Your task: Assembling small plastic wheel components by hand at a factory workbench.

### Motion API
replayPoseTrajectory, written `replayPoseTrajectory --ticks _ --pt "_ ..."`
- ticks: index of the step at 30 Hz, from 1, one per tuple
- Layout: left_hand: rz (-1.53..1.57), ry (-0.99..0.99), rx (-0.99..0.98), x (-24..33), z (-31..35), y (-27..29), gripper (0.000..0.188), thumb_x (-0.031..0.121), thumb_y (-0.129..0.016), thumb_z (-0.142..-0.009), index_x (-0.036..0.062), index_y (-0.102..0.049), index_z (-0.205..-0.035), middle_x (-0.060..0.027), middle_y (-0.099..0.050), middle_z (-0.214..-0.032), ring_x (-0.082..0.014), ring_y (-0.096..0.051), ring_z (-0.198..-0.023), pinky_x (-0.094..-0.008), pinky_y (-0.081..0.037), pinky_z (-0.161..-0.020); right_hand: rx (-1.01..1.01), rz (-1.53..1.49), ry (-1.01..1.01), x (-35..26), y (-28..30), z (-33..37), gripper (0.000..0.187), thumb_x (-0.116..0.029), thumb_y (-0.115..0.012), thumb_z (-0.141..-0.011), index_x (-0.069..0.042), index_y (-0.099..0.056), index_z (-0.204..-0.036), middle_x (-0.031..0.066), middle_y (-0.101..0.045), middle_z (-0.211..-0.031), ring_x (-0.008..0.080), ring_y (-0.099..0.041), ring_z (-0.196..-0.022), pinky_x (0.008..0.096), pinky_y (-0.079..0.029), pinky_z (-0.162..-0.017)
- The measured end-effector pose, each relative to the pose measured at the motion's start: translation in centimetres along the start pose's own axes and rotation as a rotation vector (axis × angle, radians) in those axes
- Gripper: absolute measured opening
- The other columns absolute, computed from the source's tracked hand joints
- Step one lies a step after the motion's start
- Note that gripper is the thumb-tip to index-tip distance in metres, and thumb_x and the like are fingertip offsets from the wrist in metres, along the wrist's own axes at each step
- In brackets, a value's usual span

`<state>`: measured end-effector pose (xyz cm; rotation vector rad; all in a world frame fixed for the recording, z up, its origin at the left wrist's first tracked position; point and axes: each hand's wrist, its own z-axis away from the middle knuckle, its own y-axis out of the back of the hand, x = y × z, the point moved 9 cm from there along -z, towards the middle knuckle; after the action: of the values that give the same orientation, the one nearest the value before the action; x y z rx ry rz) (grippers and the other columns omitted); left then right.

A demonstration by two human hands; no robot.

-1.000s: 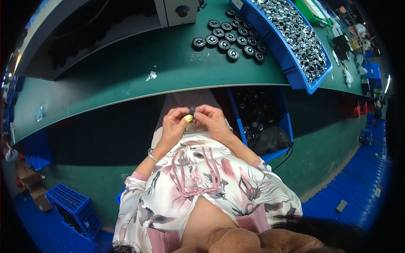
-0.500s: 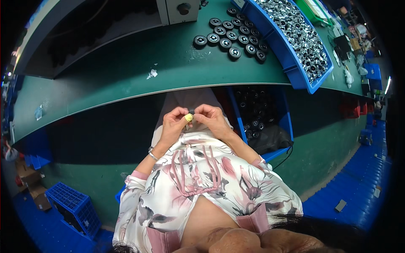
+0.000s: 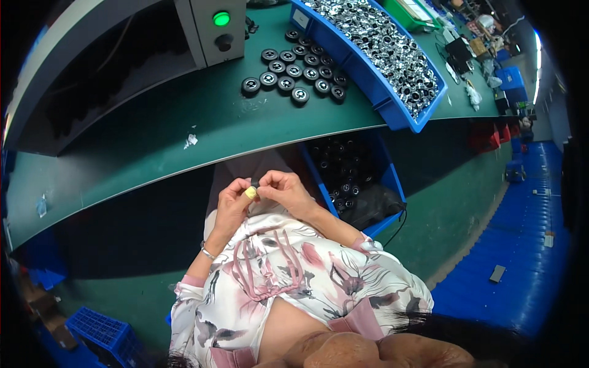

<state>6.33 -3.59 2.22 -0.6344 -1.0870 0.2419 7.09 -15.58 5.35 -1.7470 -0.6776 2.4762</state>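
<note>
Above my lap, in front of the table edge, both hands are pinched close together. My left hand (image 3: 233, 201) has a yellow wrap (image 3: 251, 192) around the thumb, and its fingers are closed on a small dark piece (image 3: 255, 183). From the other side my right hand (image 3: 286, 191) closes thumb and fingers on the same piece. My fingers cover most of it, so its kind cannot be made out. Several black wheels (image 3: 294, 72) with shiny centres lie grouped on the green table (image 3: 153, 132) beyond my hands.
A blue tray (image 3: 392, 116) full of shiny metallic parts sits right of the wheels. Below the table edge, a blue bin (image 3: 397, 184) holds more black wheels and a dark bag. At the left stands a grey machine (image 3: 211, 55) with a lit green button. A blue crate (image 3: 101, 331) is lower left.
The view has shifted, so table and trays appear further left, and the machine's green light now shows. My hands stay pinched together on the small dark piece.
</note>
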Motion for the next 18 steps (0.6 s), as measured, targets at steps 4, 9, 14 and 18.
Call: replayPoseTrajectory --ticks 4,9,14,18 --pt "0.065 0.057 0.019 1.1 -0.1 -1.3 0.014 0.009 -0.064 -0.094 -0.0014 -0.061 -0.103 -0.0042 -0.063 -0.096 -0.0110 -0.062 -0.083 -0.0228 -0.049 -0.078 0.036 0.018 -0.024 -0.5 0.3 0.2 0.005 -0.001 -0.063 -0.091 0.001 -0.062 -0.095 0.0045 -0.066 -0.088 0.0093 -0.063 -0.085 0.0220 -0.049 -0.077" --pt "0.103 0.017 0.035 0.4 -0.2 -0.5 0.020 0.009 -0.063 -0.095 -0.0048 -0.060 -0.108 -0.0077 -0.063 -0.104 -0.0154 -0.064 -0.094 -0.0270 -0.052 -0.087 0.088 0.285 0.147 -2.1 0.4 0.0 0.007 -0.005 -0.068 -0.086 0.000 -0.065 -0.089 0.0011 -0.063 -0.083 0.0065 -0.059 -0.076 0.0232 -0.047 -0.066" --pt "-0.661 -0.263 0.067 4.0 0.5 -1.4 0.030 0.002 -0.061 -0.091 -0.0009 -0.058 -0.121 -0.0087 -0.062 -0.108 -0.0150 -0.061 -0.101 -0.0273 -0.052 -0.087 -0.022 0.796 0.197 -4.1 -0.4 -0.3 0.012 -0.006 -0.069 -0.084 0.003 -0.064 -0.090 0.0070 -0.059 -0.081 0.0127 -0.058 -0.072 0.0266 -0.047 -0.067" --pt "-0.634 -0.360 -0.030 4.0 -0.2 -1.4 0.035 -0.002 -0.063 -0.089 -0.0012 -0.057 -0.124 -0.0091 -0.063 -0.107 -0.0144 -0.062 -0.097 -0.0257 -0.052 -0.084 -0.077 0.839 0.241 -4.3 -0.7 -0.3 0.013 -0.007 -0.069 -0.085 0.002 -0.065 -0.093 0.0045 -0.060 -0.082 0.0106 -0.058 -0.072 0.0248 -0.048 -0.067"
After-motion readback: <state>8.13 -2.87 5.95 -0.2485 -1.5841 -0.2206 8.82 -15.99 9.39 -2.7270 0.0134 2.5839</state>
